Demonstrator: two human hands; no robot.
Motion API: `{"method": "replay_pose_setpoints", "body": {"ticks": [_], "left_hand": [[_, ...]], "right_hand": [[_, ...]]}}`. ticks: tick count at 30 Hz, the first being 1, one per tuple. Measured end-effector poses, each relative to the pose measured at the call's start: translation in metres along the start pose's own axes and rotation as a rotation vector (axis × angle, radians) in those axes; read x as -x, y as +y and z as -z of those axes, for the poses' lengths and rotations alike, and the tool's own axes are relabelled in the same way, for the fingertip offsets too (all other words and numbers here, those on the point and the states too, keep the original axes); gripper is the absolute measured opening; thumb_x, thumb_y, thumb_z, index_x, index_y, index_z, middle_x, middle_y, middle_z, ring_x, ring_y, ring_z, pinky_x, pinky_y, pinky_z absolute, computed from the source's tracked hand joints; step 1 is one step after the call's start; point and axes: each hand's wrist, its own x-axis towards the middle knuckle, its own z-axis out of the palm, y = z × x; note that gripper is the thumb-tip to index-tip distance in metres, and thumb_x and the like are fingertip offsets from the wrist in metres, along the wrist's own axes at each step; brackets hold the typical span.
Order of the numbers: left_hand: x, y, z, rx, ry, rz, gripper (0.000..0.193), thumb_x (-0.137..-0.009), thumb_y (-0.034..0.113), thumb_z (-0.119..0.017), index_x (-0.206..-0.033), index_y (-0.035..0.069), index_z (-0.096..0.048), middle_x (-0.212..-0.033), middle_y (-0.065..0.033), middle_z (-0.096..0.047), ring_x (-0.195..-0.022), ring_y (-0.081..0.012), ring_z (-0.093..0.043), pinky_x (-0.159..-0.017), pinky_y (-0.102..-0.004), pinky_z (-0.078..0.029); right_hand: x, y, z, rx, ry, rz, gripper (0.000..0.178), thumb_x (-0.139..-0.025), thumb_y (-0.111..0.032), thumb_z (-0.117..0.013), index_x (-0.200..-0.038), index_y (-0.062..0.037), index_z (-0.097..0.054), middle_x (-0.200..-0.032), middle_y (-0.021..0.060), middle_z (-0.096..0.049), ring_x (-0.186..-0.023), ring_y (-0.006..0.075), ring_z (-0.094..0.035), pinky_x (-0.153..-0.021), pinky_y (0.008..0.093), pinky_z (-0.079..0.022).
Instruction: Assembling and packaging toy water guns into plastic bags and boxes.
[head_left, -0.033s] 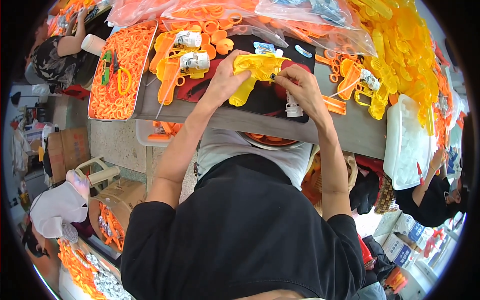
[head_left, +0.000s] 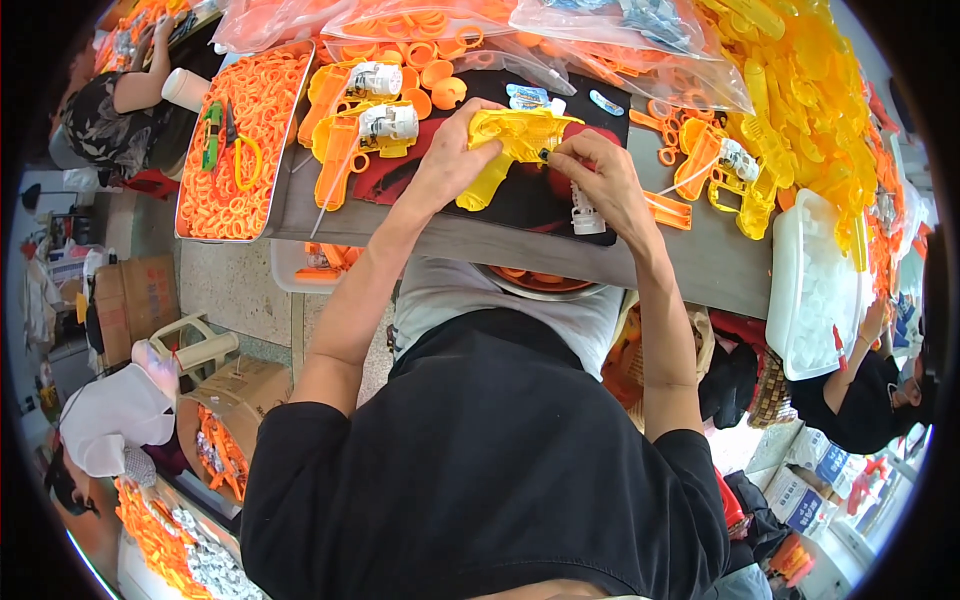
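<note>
My left hand [head_left: 452, 162] grips a translucent yellow toy-gun shell half [head_left: 487, 185] by its handle end, above a dark and red mat [head_left: 540, 215]. The fingers of my right hand [head_left: 605, 178] are pinched at the shell's right side. A small dark part [head_left: 544, 155] shows at these fingertips, too small to name. Beneath the right hand, a white cylindrical piece [head_left: 586, 215] lies on the mat, partly covered. Beyond the shell lie a small blue-and-white printed piece [head_left: 527, 96] and another small blue piece [head_left: 606, 102].
At left, a tray [head_left: 272, 218] of small orange rings holds yellow-handled scissors [head_left: 248, 162] and a green cutter [head_left: 212, 138]. Part-assembled toy guns [head_left: 340, 155] lie beside it. Yellow shells [head_left: 800, 90] pile up at right, near a white bin [head_left: 788, 290]. Other people work at both sides.
The yellow shell has tilted very slightly in my hands. Both hands otherwise keep the same place and hold.
</note>
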Motion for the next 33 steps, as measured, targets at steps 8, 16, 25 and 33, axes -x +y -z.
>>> {"method": "replay_pose_setpoints", "body": {"ticks": [8,16,25,33], "left_hand": [[-0.004,0.021,-0.008,0.079,-0.018,0.031,0.028,-0.088,-0.002,-0.055,-0.116,0.0,-0.051,-0.105,-0.0192,-0.068,-0.08,-0.0272,-0.075,-0.073,-0.0369,-0.059],[-0.01,0.014,-0.009,-0.09,-0.002,-0.094,0.026,-0.086,0.0,-0.054,-0.112,-0.001,-0.05,-0.1,-0.0245,-0.067,-0.092,-0.0399,-0.07,-0.081,-0.0468,-0.054],[0.002,0.029,-0.03,-0.243,0.046,-0.166,0.029,-0.085,-0.002,-0.057,-0.113,0.0,-0.048,-0.098,-0.0253,-0.066,-0.088,-0.0417,-0.069,-0.078,-0.0486,-0.055],[0.003,0.013,0.002,0.311,-0.218,0.338,0.038,-0.088,-0.001,-0.066,-0.122,0.005,-0.052,-0.108,-0.0128,-0.066,-0.087,-0.0277,-0.073,-0.078,-0.0376,-0.059]], "right_hand": [[-0.001,-0.002,-0.001,0.066,0.012,0.019,0.02,-0.09,-0.016,-0.072,-0.094,0.0041,-0.07,-0.085,0.0109,-0.065,-0.076,0.0231,-0.061,-0.072,0.0358,-0.047],[-0.002,-0.007,-0.003,0.075,0.048,0.022,0.019,-0.088,-0.016,-0.073,-0.09,0.0031,-0.07,-0.081,0.0122,-0.063,-0.074,0.0243,-0.06,-0.069,0.0365,-0.046],[0.0,-0.006,-0.001,-0.001,0.025,-0.155,0.021,-0.088,-0.017,-0.073,-0.087,0.0038,-0.069,-0.072,0.0095,-0.063,-0.064,0.0171,-0.058,-0.061,0.0343,-0.046],[-0.013,-0.015,0.001,0.12,-0.161,-0.214,0.027,-0.086,-0.027,-0.076,-0.089,-0.0003,-0.076,-0.067,0.0087,-0.067,-0.059,0.0167,-0.061,-0.059,0.0339,-0.047]]}}
